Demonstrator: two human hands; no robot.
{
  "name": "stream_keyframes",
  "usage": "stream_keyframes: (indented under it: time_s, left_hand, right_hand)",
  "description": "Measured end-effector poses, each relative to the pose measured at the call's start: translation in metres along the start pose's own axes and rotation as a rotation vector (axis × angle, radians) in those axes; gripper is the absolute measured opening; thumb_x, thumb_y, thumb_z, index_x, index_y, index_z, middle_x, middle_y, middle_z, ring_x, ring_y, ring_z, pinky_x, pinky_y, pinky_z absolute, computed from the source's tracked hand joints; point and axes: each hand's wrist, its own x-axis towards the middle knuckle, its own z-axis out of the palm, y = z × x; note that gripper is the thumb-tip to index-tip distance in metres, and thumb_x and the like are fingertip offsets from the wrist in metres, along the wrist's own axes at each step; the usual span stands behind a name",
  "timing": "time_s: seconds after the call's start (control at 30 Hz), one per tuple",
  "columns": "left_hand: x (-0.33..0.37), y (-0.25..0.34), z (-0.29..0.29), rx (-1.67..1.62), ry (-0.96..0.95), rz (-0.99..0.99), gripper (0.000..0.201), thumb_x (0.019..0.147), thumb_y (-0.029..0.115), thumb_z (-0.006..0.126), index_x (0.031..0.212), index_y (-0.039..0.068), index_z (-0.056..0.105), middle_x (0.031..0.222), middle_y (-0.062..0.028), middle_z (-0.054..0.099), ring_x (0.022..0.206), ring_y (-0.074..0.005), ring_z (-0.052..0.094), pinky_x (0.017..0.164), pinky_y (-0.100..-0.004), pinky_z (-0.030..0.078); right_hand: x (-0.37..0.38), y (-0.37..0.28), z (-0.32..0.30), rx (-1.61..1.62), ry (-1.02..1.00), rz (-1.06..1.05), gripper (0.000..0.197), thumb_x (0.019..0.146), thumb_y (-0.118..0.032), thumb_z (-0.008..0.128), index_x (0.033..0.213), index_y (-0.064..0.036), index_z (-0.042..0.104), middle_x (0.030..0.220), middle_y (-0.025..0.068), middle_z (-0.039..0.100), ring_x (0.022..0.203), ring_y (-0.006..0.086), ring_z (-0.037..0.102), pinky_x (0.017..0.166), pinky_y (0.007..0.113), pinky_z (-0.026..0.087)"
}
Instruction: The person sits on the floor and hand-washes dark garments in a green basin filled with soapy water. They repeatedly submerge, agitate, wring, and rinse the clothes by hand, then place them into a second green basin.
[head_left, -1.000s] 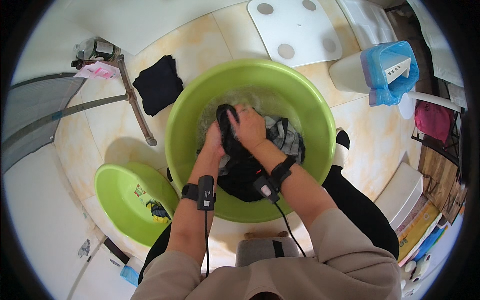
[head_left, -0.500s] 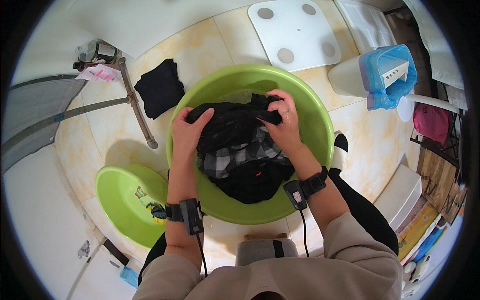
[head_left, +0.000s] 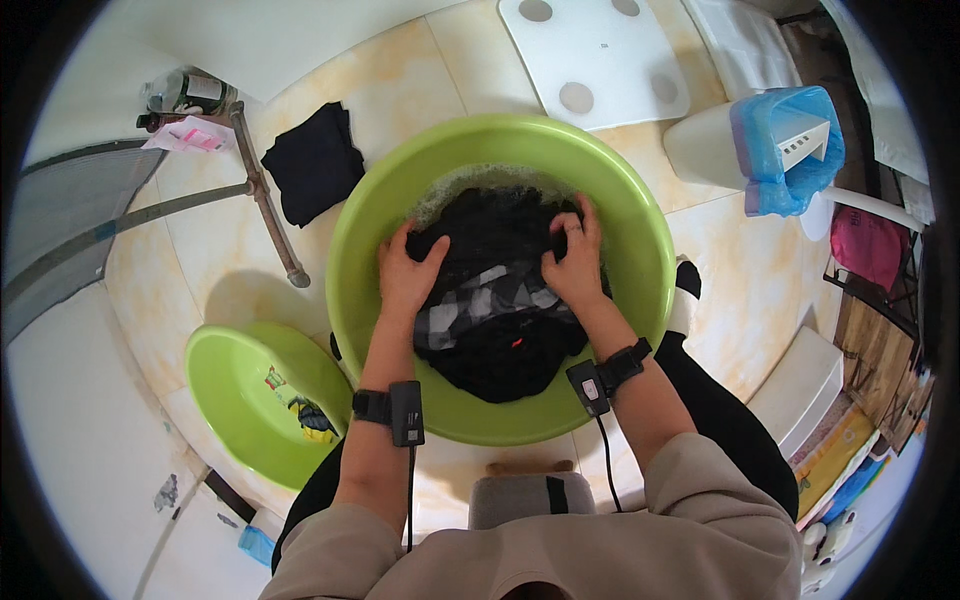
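A heap of wet black clothing [head_left: 495, 230] lies in a large green basin [head_left: 352, 375], with foamy water [head_left: 490, 177] showing along its far side. Across the middle of the heap runs a grey-and-black checked cloth [head_left: 470, 310]. My left hand [head_left: 407, 272] rests at the left edge of the black clothing, its thumb spread away from the fingers. At the right edge, my right hand [head_left: 576, 262] touches the clothing, fingers bent and apart from the thumb. Some fingertips are partly lost against the dark fabric.
A smaller green tub [head_left: 225, 400] stands at the left, near a folded black cloth [head_left: 314, 165] and a pipe rack [head_left: 262, 190]. Beyond the basin lie a white scale [head_left: 610, 75] and a bin with a blue liner [head_left: 760, 160]. A grey stool [head_left: 515, 500] is in front of me.
Both hands have lowered the bunched black clothing, which now lies flatter in the basin. The fingers have loosened, and more foamy water shows at the far side.
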Motion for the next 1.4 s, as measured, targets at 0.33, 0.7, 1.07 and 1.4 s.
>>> stream_keyframes:
  time_s: [0.33, 0.7, 1.07, 1.4]
  left_hand:
    - [0.043, 0.022, 0.010, -1.037, -0.814, -0.790, 0.057, 0.083, 0.028, 0.070, 0.127, -0.001, 0.051, 0.113, -0.0142, 0.064, 0.096, -0.0247, 0.065, 0.081, -0.0370, 0.055]
    - [0.040, 0.035, -0.049, -0.552, -0.579, -0.216, 0.056, 0.066, 0.020, 0.082, 0.112, -0.003, 0.060, 0.102, -0.0123, 0.067, 0.090, -0.0221, 0.065, 0.078, -0.0334, 0.053]
    - [0.004, 0.048, -0.018, 0.447, -0.003, 0.190, 0.064, 0.066, 0.053, 0.077, 0.101, 0.004, 0.057, 0.109, -0.0162, 0.053, 0.094, -0.0368, 0.061, 0.073, -0.0449, 0.053]
    - [0.010, 0.036, 0.018, 0.333, -0.054, 0.093, 0.033, 0.070, 0.030, 0.070, 0.086, 0.002, 0.065, 0.106, -0.0216, 0.058, 0.090, -0.0408, 0.061, 0.079, -0.0471, 0.050]
  right_hand:
    - [0.032, 0.002, 0.030, -0.034, -0.380, 0.187, 0.032, 0.070, -0.035, 0.078, 0.079, -0.0093, 0.061, 0.094, 0.0140, 0.057, 0.093, 0.0355, 0.057, 0.078, 0.047, 0.047]
    - [0.015, 0.002, -0.016, 0.132, 0.077, -0.029, 0.030, 0.062, 0.005, 0.075, 0.071, -0.0024, 0.048, 0.072, 0.0118, 0.048, 0.063, 0.0299, 0.051, 0.056, 0.035, 0.042]
    - [0.007, 0.008, 0.000, -0.237, 0.010, -0.021, 0.027, 0.067, -0.008, 0.072, 0.091, -0.0102, 0.060, 0.108, 0.0125, 0.051, 0.105, 0.0366, 0.049, 0.086, 0.044, 0.042]
    - [0.032, -0.013, 0.036, -0.259, -0.009, 0.199, 0.047, 0.076, -0.025, 0.072, 0.117, -0.0075, 0.057, 0.120, 0.0215, 0.049, 0.110, 0.0412, 0.049, 0.093, 0.049, 0.042]
